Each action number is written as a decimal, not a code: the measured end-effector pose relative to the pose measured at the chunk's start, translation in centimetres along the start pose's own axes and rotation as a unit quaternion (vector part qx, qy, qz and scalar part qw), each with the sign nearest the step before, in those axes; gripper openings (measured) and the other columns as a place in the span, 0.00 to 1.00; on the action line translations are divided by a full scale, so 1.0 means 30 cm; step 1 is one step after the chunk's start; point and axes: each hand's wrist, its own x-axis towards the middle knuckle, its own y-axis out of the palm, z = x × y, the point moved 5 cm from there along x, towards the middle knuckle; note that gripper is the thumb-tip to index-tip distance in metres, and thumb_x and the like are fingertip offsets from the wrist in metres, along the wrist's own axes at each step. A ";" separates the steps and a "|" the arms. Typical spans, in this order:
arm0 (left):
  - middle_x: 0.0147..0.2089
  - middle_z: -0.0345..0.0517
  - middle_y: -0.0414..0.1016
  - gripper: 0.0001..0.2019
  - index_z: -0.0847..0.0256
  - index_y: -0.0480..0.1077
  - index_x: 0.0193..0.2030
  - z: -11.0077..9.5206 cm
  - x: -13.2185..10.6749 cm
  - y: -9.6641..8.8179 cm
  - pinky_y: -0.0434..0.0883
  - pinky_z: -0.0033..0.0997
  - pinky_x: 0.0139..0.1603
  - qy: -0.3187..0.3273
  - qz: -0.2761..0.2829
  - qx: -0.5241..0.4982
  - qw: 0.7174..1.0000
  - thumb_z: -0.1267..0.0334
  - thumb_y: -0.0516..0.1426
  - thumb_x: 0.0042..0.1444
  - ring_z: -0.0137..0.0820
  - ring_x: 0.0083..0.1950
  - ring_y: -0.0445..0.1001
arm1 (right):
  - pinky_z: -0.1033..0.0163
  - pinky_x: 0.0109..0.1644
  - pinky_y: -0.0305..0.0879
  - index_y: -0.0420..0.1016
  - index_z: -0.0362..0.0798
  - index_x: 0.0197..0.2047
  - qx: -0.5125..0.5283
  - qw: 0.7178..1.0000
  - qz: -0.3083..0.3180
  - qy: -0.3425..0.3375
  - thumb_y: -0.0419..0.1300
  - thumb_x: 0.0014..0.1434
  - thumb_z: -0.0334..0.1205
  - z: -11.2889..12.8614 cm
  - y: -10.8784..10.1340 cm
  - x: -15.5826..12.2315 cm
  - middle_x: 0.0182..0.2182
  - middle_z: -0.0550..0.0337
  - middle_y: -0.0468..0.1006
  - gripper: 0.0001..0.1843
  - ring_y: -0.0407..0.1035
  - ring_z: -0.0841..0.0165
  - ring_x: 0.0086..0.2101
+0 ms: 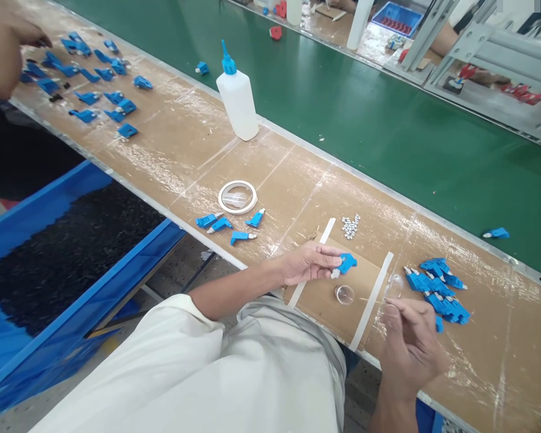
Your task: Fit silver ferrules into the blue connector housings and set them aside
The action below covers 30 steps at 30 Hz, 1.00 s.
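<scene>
Thumb and fingertips of the right hand [410,340] are pinched shut on a thin stick [370,300] that points leftward, its tip apart from the small clear cup [344,294]; I cannot tell what the cup holds. Just beyond the cup, the left hand [310,264] grips a blue piece [348,261] between thumb and fingers, its pale end angled down. Good handling here probably means a light, steady left pinch that leaves the pale end exposed, and small right-hand movements that keep the fine stick straight and off the cup's rim. Beyond the right hand, to its right, lies a cluster of blue pieces [437,285]; past the left hand, small white parts [350,227] sit in a loose heap on the tabletop [293,186]. Farther off, left of both hands, stands a squeeze bottle [238,102].
</scene>
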 end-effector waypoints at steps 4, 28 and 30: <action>0.33 0.48 0.78 0.12 0.73 0.79 0.45 -0.038 -0.006 -0.035 0.70 0.17 0.33 0.031 -0.018 -0.015 0.999 0.72 0.68 0.52 0.22 0.31 0.74 | 0.61 0.33 0.67 0.83 0.51 0.41 -0.076 0.991 0.111 -0.013 0.62 0.65 0.38 -0.045 0.056 -0.044 0.32 0.58 0.74 0.07 0.70 0.67 0.31; 0.31 0.46 0.75 0.10 0.73 0.78 0.41 -0.053 -0.001 -0.084 0.69 0.16 0.31 0.055 -0.021 -0.100 0.993 0.72 0.68 0.53 0.21 0.30 0.73 | 0.56 0.40 0.70 0.80 0.48 0.39 -0.162 0.945 0.262 -0.105 0.54 0.67 0.42 -0.232 0.334 0.294 0.33 0.54 0.80 0.14 0.74 0.62 0.33; 0.32 0.46 0.75 0.11 0.73 0.78 0.42 -0.053 -0.003 -0.081 0.68 0.17 0.31 0.056 -0.014 -0.099 0.993 0.71 0.69 0.52 0.21 0.30 0.73 | 0.56 0.40 0.69 0.80 0.48 0.38 -0.172 0.940 0.275 -0.104 0.54 0.67 0.42 -0.235 0.342 0.299 0.31 0.54 0.78 0.14 0.73 0.61 0.33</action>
